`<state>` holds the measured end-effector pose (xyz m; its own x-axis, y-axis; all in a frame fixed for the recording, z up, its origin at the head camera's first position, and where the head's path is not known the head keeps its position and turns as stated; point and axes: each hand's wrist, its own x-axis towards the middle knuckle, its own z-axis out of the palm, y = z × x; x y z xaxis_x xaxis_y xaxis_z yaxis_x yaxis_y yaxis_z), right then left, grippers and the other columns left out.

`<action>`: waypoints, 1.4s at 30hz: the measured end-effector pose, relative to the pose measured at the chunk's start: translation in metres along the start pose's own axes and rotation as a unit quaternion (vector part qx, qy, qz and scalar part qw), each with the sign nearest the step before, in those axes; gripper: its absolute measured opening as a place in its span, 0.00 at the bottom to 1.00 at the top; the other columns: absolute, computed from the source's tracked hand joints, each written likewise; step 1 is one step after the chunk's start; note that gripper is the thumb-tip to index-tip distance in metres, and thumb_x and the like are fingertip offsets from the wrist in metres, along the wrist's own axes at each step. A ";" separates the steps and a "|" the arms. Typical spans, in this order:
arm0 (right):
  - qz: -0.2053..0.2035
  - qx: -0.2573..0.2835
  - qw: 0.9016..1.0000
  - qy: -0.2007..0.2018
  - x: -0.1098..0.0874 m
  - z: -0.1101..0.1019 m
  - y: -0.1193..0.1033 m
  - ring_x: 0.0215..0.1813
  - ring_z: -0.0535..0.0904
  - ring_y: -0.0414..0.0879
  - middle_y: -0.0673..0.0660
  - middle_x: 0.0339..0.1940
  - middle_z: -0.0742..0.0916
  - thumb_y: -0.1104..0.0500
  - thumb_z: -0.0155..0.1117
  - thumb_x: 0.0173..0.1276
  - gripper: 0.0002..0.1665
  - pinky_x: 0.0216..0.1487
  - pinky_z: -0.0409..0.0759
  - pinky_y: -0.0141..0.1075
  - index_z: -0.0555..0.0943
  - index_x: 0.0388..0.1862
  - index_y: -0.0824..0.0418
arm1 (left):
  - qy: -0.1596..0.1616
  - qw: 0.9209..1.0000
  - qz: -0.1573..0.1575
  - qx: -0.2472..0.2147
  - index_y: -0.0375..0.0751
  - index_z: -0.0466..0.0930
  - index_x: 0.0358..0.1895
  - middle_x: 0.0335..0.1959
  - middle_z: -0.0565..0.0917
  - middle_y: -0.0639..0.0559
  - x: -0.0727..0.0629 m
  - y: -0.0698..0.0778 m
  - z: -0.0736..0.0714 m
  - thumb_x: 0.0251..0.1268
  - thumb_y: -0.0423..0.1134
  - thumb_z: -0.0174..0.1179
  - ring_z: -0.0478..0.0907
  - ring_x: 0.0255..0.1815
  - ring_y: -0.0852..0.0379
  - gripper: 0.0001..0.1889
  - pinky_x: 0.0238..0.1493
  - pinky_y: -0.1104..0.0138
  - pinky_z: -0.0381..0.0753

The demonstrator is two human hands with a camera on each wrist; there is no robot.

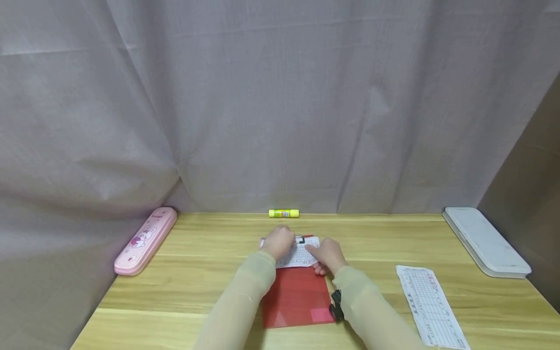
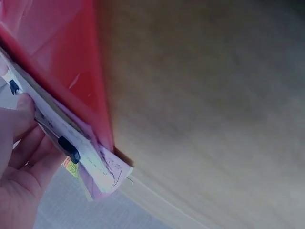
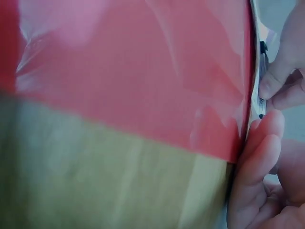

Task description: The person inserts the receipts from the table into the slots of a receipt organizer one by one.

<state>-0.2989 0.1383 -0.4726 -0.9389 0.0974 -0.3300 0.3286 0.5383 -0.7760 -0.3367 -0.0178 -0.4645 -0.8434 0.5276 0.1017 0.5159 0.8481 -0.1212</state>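
Observation:
A stack of white printed slips [image 1: 298, 257] lies across the top of a red translucent folder [image 1: 295, 296] on the table. Along the slips runs a thin metal strip with black end pieces [image 2: 69, 149], like a paper fastener. My left hand [image 1: 280, 241] pinches this strip between thumb and fingers near its middle. At the slips' right end, my right hand [image 1: 329, 253] grips the edge, thumb on top and fingers curled underneath. In the left wrist view, pinkish paper [image 2: 116, 169] shows beneath the top slip. My left hand hides the slips' left part in the head view.
A yellow glue stick [image 1: 283, 213] lies at the table's back edge. The pink rabbit pencil case [image 1: 146, 240] is at left, a white case [image 1: 487, 243] at right. Another printed slip [image 1: 430, 306] lies front right. A grey curtain [image 1: 280, 107] hangs behind the table.

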 end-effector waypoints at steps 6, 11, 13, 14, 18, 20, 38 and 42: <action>-0.023 0.031 0.999 -0.004 -0.004 0.000 0.008 0.07 0.74 0.40 0.57 0.08 0.79 0.54 0.64 0.65 0.19 0.10 0.75 0.31 0.73 0.22 0.66 | -0.003 0.997 -0.023 -0.068 0.48 0.86 0.30 0.30 0.83 0.53 -0.003 0.001 -0.001 0.55 0.38 0.66 0.81 0.33 0.57 0.01 0.38 0.67 0.82; -0.048 0.018 0.999 -0.001 -0.007 -0.002 0.011 0.07 0.70 0.37 0.53 0.07 0.78 0.55 0.64 0.63 0.18 0.08 0.69 0.27 0.73 0.19 0.63 | -0.013 0.994 -0.038 -0.098 0.47 0.86 0.33 0.30 0.83 0.53 -0.004 0.001 -0.003 0.56 0.41 0.67 0.82 0.35 0.57 0.04 0.39 0.66 0.82; -0.052 0.000 0.999 0.000 -0.008 -0.005 0.011 0.07 0.68 0.36 0.51 0.06 0.77 0.55 0.65 0.62 0.19 0.08 0.66 0.26 0.73 0.17 0.62 | -0.011 0.994 -0.036 -0.101 0.47 0.86 0.33 0.30 0.84 0.54 -0.004 0.000 -0.003 0.56 0.42 0.67 0.82 0.35 0.57 0.05 0.40 0.67 0.82; -0.049 -0.010 0.999 0.001 -0.008 -0.008 0.011 0.07 0.67 0.36 0.50 0.06 0.77 0.55 0.65 0.62 0.19 0.08 0.64 0.25 0.74 0.16 0.62 | -0.011 0.994 -0.033 -0.101 0.47 0.86 0.33 0.30 0.84 0.54 -0.004 0.001 -0.003 0.56 0.43 0.67 0.82 0.36 0.57 0.05 0.40 0.67 0.82; -0.050 -0.025 0.998 0.002 -0.008 -0.019 0.014 0.08 0.67 0.37 0.50 0.07 0.76 0.55 0.67 0.60 0.18 0.09 0.65 0.25 0.72 0.16 0.61 | -0.007 0.994 -0.025 -0.103 0.48 0.87 0.32 0.30 0.84 0.55 -0.001 0.000 -0.002 0.57 0.43 0.67 0.82 0.36 0.58 0.05 0.41 0.67 0.81; -0.054 -0.029 0.998 0.002 -0.008 -0.024 0.016 0.09 0.68 0.37 0.51 0.08 0.76 0.56 0.67 0.60 0.18 0.10 0.67 0.25 0.73 0.16 0.61 | -0.007 0.994 -0.026 -0.110 0.48 0.87 0.33 0.30 0.84 0.55 -0.001 0.000 -0.002 0.57 0.42 0.67 0.82 0.37 0.58 0.04 0.41 0.68 0.81; -0.134 -0.075 0.988 0.032 -0.026 -0.066 0.037 0.11 0.71 0.40 0.52 0.12 0.79 0.59 0.63 0.61 0.08 0.11 0.69 0.29 0.79 0.30 0.64 | -0.014 0.994 -0.047 -0.099 0.47 0.88 0.38 0.33 0.84 0.55 0.002 -0.007 0.002 0.57 0.43 0.67 0.81 0.37 0.60 0.08 0.42 0.69 0.81; -0.147 -0.097 0.984 0.040 -0.034 -0.082 0.046 0.10 0.71 0.41 0.52 0.12 0.79 0.59 0.64 0.61 0.08 0.11 0.69 0.31 0.79 0.30 0.64 | -0.015 0.994 -0.046 -0.102 0.48 0.88 0.37 0.32 0.84 0.55 0.003 -0.007 0.001 0.57 0.43 0.67 0.81 0.36 0.60 0.07 0.41 0.69 0.81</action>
<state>-0.2598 0.2285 -0.4527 -0.9981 -0.0244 -0.0569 0.0235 0.7013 -0.7125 -0.3429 -0.0226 -0.4644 -0.8910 0.4480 0.0729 0.4533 0.8868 0.0900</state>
